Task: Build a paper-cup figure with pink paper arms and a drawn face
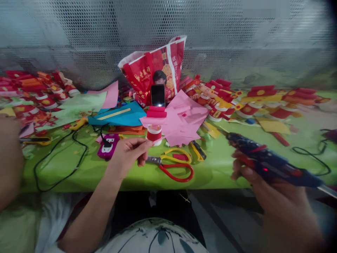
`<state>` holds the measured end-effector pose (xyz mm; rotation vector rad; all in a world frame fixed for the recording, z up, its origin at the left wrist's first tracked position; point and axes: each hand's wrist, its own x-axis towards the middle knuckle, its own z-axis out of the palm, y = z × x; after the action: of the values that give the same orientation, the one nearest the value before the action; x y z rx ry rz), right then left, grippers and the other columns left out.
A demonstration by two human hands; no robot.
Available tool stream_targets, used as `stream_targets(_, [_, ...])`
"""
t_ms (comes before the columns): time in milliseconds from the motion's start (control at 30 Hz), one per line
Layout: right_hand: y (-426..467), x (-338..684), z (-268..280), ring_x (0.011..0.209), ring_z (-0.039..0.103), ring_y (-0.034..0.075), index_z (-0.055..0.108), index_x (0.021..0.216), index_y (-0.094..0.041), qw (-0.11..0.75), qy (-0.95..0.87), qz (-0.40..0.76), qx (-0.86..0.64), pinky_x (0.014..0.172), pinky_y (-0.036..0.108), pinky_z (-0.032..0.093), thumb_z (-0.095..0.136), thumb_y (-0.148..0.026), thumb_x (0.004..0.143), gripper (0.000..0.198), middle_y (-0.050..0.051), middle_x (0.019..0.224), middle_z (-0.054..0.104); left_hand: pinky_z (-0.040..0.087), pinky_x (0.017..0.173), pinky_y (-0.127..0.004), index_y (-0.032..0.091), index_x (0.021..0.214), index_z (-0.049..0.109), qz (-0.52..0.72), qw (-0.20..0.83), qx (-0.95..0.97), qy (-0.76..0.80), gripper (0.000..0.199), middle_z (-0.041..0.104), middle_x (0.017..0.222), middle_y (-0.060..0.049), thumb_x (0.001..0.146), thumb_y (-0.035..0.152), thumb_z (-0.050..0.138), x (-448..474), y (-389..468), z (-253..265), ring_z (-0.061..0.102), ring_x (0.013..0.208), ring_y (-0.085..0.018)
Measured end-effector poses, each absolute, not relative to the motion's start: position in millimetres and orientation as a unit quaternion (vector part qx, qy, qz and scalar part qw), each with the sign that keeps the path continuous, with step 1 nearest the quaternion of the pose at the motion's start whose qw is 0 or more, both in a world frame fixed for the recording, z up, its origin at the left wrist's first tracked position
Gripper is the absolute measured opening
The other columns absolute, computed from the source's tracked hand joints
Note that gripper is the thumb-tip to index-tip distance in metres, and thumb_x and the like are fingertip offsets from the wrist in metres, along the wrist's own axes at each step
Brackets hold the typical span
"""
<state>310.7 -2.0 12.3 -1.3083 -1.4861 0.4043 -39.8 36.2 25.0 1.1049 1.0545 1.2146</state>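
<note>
My left hand (131,151) is closed in a pinch just in front of a small red and white paper cup figure (154,133). A thin pink paper strip (159,139) seems to stick out from its fingertips. My right hand (273,186) grips a dark blue glue gun (265,160), its red light on and its nozzle pointing left over the table. Scissors (176,163) with one yellow and one red handle lie beside my left hand. Behind the cup figure are pink paper sheets (184,119) and a blue sheet (118,114).
A purple power socket (108,146) with a black cord (37,172) lies left of my left hand. A box cutter (198,150) lies right of the scissors. A phone (158,95) stands before a red bag (163,63). Another person's arm (9,158) reaches in at left.
</note>
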Motion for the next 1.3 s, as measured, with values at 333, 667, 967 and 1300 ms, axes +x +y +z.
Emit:
stream_targets(333, [-2.7,253.5,1.1,0.08,0.071,0.019,0.07,0.104,-0.022,0.446,-0.752,0.158,-0.459,0.07,0.026,0.058,0.064,-0.042,0.094,0.023,0.005,0.09,0.072,0.032,0.033,-0.013,0.013,0.079,0.076,0.51,0.67,0.355,0.405,0.023,0.059,0.05,0.004,0.08,0.035,0.082,-10.4,33.1,24.0,0.046,0.035,-0.003])
stream_targets(667, [4.4,244.5,4.6,0.07,0.069,0.018,0.065,0.098,-0.021,0.412,-0.775,0.113,-0.465,0.061,0.027,0.056,0.062,-0.041,0.095,0.02,0.007,0.086,0.071,0.028,0.033,-0.009,0.014,0.082,0.077,0.495,0.706,0.327,0.387,0.02,0.056,0.048,0.006,0.08,0.033,0.082,-17.6,36.6,22.2,0.045,0.034,0.0])
stream_targets(967, [7.5,243.0,9.3,0.075,0.071,0.021,0.07,0.092,-0.022,0.416,-0.765,0.115,-0.478,0.065,0.031,0.059,0.061,-0.046,0.095,0.026,0.009,0.088,0.072,0.028,0.032,-0.007,0.011,0.079,0.076,0.484,0.735,0.268,0.392,0.022,0.053,0.045,0.007,0.071,0.029,0.085,-20.8,38.8,27.4,0.043,0.034,0.001])
stream_targets(1300, [9.7,244.9,1.1,0.079,0.074,0.023,0.073,0.093,-0.021,0.405,-0.77,0.115,-0.478,0.069,0.034,0.061,0.063,-0.046,0.094,0.028,0.011,0.093,0.075,0.032,0.032,-0.006,0.01,0.078,0.076,0.464,0.761,0.221,0.395,0.014,0.056,0.047,0.005,0.076,0.022,0.08,-22.9,41.7,27.9,0.047,0.034,0.0])
